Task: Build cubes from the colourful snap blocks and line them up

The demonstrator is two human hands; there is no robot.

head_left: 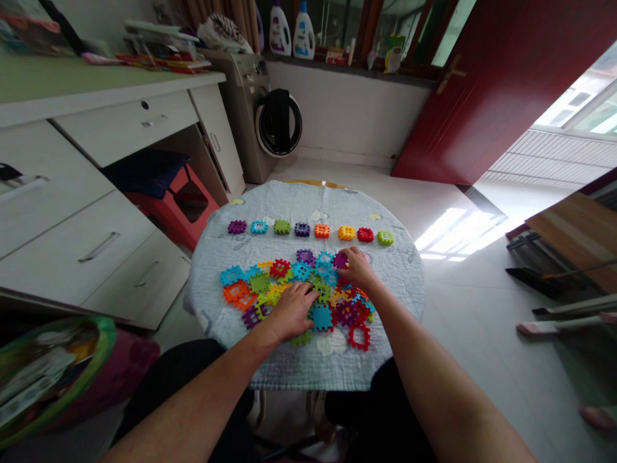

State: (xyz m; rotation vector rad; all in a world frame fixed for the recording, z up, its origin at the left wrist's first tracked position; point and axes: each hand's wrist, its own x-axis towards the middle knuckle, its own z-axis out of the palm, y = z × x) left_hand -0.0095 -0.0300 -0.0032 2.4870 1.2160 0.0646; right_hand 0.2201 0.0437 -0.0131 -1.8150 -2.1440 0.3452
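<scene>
A heap of coloured square plastic tiles (284,283) lies on a small round table covered by a pale blue cloth (308,206). Beyond the heap, a row of several single tiles (302,229) runs left to right, from purple to green. My left hand (290,310) rests palm down on the heap's near side, fingers curled over tiles. My right hand (355,267) reaches to the heap's far right edge and pinches a purple tile (340,260). A red tile (359,337) lies nearest to me.
White drawers (91,244) and a desk stand to the left, with a red stool (178,206) under it. A washing machine (270,122) is behind the table, and a dark red door (482,96) at the right. A colourful bag (53,373) sits at the lower left.
</scene>
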